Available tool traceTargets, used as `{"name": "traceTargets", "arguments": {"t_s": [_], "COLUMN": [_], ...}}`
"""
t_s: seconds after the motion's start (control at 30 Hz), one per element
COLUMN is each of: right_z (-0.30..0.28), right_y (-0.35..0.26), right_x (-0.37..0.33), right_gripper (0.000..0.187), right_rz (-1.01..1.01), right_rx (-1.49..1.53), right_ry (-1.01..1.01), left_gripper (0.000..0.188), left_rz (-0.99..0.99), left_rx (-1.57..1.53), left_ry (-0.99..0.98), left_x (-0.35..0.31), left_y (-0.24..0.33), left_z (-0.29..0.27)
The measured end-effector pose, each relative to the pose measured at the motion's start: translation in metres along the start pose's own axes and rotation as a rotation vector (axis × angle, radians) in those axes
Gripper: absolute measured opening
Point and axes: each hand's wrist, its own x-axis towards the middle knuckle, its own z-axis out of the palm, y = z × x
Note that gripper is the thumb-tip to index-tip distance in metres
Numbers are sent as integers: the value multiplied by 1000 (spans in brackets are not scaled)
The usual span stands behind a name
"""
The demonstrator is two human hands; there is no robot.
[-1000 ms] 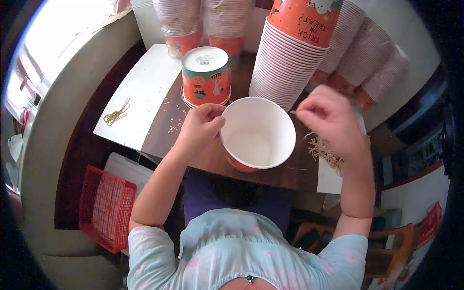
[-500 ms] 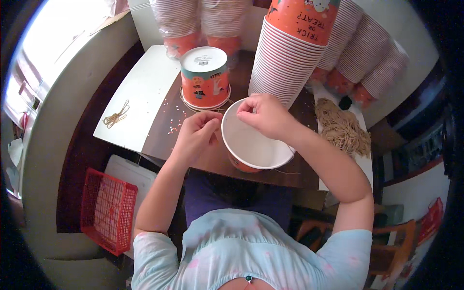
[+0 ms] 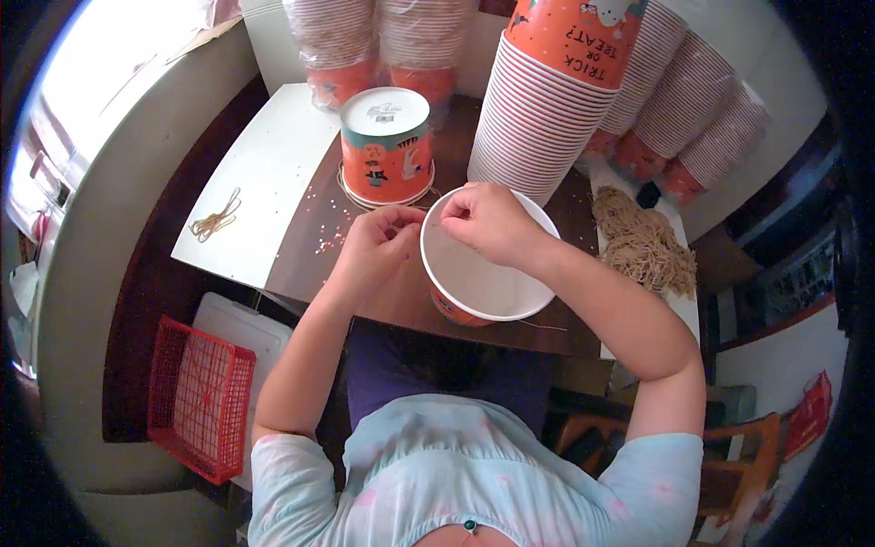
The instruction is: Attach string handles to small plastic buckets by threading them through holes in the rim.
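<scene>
A white-lined orange paper bucket (image 3: 492, 283) stands mouth up at the table's front edge, tipped slightly toward me. My right hand (image 3: 483, 219) reaches over its far left rim, fingers pinched together just inside the wall. Just outside that rim, my left hand (image 3: 383, 239) is closed in a pinch. Whatever lies between the fingers of either hand is too small or hidden to make out. A thin tan cord (image 3: 545, 326) sticks out beside the bucket's lower right. Behind my left hand, a finished-looking orange bucket (image 3: 387, 164) sits upside down with cord around its rim.
A tall stack of nested buckets (image 3: 538, 118) rises behind the work. Plastic-wrapped stacks (image 3: 415, 46) line the back. A heap of tan cords (image 3: 638, 239) lies right, a small cord bundle (image 3: 216, 217) left. Tiny red and white bits (image 3: 328, 239) dot the table. A red basket (image 3: 202, 397) is below left.
My right hand has shifted slightly left and down along the rim, and its fingers have curled closer. The bucket has moved a little. My left hand stays in its pinch.
</scene>
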Motion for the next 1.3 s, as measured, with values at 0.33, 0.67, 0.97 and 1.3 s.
{"name": "traceTargets", "arguments": {"t_s": [0.33, 0.67, 0.97, 1.3], "right_z": [5, 6, 8, -40], "right_y": [4, 3, 5, -15], "right_x": [3, 4, 5, -22], "right_gripper": [13, 12, 13, 25], "right_rz": [-35, -32, -16, 30], "right_rx": [-3, 15, 48, 66], "right_ry": [10, -12, -79, -208], "left_gripper": [23, 25, 18, 14], "left_rz": [-18, -17, 152, -384], "left_rx": [53, -70, 517, -538], "left_ry": [-22, -55, -41, -75], "left_x": [0, 1, -4, -21], "left_y": [2, 9, 23, 4], "left_z": [-2, 3, 3, 9]}}
